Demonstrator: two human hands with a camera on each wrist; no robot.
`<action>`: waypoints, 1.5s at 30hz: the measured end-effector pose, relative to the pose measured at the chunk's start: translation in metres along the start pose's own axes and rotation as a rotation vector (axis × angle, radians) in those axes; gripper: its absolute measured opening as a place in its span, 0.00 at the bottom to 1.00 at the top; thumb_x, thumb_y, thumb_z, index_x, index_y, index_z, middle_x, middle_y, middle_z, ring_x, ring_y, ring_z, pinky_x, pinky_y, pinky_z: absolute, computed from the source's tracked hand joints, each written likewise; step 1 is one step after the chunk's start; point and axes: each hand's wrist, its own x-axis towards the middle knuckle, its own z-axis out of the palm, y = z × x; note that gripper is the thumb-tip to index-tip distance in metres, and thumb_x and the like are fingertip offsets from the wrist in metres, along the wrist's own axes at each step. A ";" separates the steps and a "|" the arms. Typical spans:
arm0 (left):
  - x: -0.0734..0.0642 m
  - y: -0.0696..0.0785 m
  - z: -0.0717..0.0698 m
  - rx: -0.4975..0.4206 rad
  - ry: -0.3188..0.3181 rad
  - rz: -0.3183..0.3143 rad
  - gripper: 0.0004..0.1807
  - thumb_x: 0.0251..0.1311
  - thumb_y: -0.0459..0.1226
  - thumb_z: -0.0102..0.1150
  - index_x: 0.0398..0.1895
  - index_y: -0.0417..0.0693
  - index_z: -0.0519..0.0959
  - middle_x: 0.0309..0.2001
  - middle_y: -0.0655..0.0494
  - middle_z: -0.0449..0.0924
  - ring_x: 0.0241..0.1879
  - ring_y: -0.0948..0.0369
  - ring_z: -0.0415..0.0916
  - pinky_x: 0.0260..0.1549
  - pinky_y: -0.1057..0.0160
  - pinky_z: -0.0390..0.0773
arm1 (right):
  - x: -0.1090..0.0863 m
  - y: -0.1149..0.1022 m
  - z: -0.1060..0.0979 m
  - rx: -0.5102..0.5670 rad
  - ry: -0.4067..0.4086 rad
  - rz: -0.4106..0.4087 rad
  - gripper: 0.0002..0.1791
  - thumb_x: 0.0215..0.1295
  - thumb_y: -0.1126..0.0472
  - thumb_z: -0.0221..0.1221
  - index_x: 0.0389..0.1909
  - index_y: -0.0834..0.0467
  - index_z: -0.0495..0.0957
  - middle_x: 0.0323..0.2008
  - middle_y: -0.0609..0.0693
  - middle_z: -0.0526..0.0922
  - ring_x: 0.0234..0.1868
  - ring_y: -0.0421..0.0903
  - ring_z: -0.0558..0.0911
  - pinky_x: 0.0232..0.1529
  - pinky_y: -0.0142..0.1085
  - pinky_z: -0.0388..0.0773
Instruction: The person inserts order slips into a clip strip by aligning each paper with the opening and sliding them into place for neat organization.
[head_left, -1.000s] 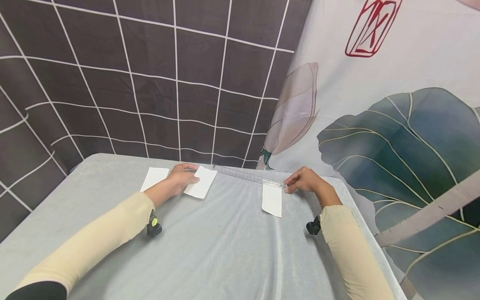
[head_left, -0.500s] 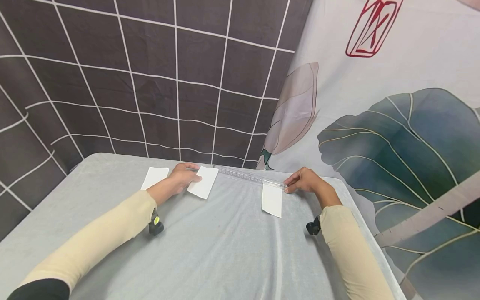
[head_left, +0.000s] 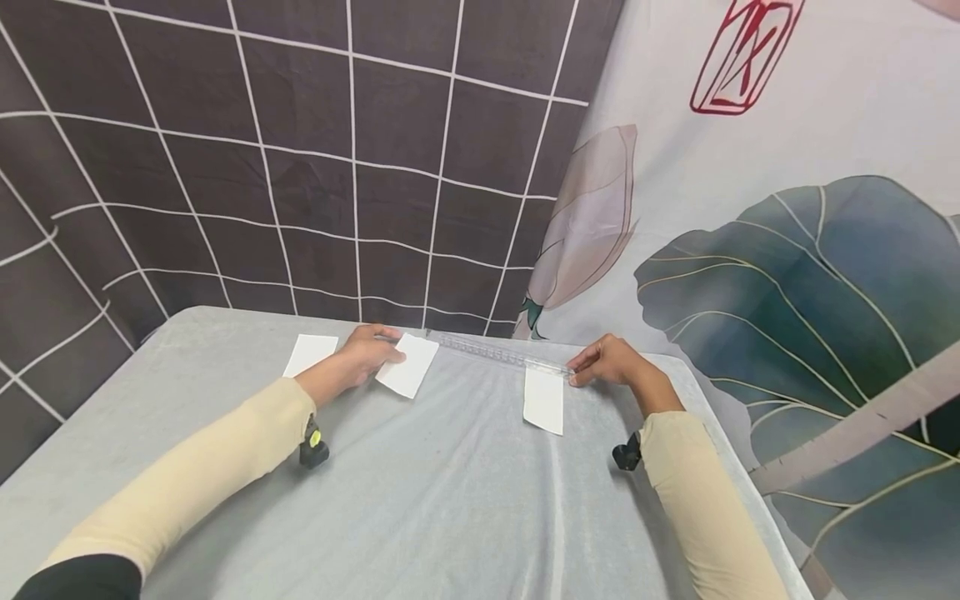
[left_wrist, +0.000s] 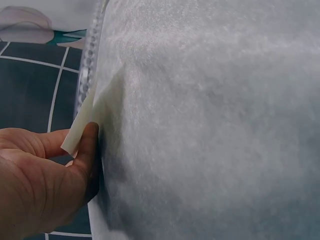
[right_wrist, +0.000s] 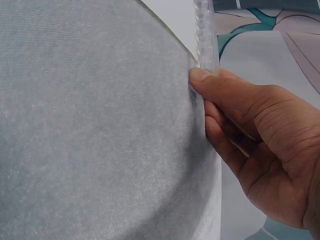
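Observation:
My left hand (head_left: 365,354) pinches a small white sheet of paper (head_left: 409,367) between thumb and fingers at the back of the table. In the left wrist view that sheet (left_wrist: 81,125) is nearly edge-on, its far end beside a long clear plastic strip (left_wrist: 90,55) with a ridged, ring-like row. The strip (head_left: 480,349) runs along the back edge of the table, sloping down to the right. Its right end is pinched by my right hand (head_left: 611,360). Another white sheet (head_left: 543,402) sits against the strip near the right hand, its lower corner slightly curled.
A third white sheet (head_left: 309,354) lies on the left, partly behind the left forearm. The table (head_left: 435,500) has a pale grey, wrinkled cloth. Behind it hangs a dark gridded curtain (head_left: 300,183), with a leaf-printed white one (head_left: 675,183) on the right.
My left hand has shifted slightly right with its sheet, bringing it nearer the strip's left end. The right hand, the strip and the other sheets stay put.

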 end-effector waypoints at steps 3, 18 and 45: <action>0.000 0.000 0.003 0.003 0.001 0.002 0.35 0.73 0.26 0.64 0.82 0.33 0.68 0.78 0.28 0.70 0.78 0.34 0.74 0.77 0.46 0.83 | 0.000 0.001 0.001 0.003 -0.003 0.004 0.16 0.59 0.61 0.84 0.48 0.57 0.97 0.44 0.53 0.98 0.44 0.42 0.89 0.51 0.37 0.88; 0.008 0.002 0.017 -0.035 0.025 0.019 0.31 0.71 0.24 0.64 0.77 0.29 0.71 0.74 0.28 0.73 0.73 0.35 0.78 0.76 0.46 0.84 | -0.001 -0.001 0.000 -0.001 0.000 0.004 0.17 0.58 0.60 0.85 0.48 0.58 0.96 0.44 0.53 0.98 0.43 0.43 0.87 0.48 0.35 0.86; 0.012 0.003 0.036 -0.142 0.089 0.035 0.26 0.64 0.19 0.68 0.66 0.24 0.77 0.59 0.35 0.83 0.50 0.53 0.86 0.56 0.59 0.95 | -0.003 -0.001 0.000 0.004 -0.009 0.024 0.17 0.59 0.59 0.84 0.49 0.57 0.96 0.45 0.54 0.97 0.46 0.45 0.88 0.55 0.43 0.89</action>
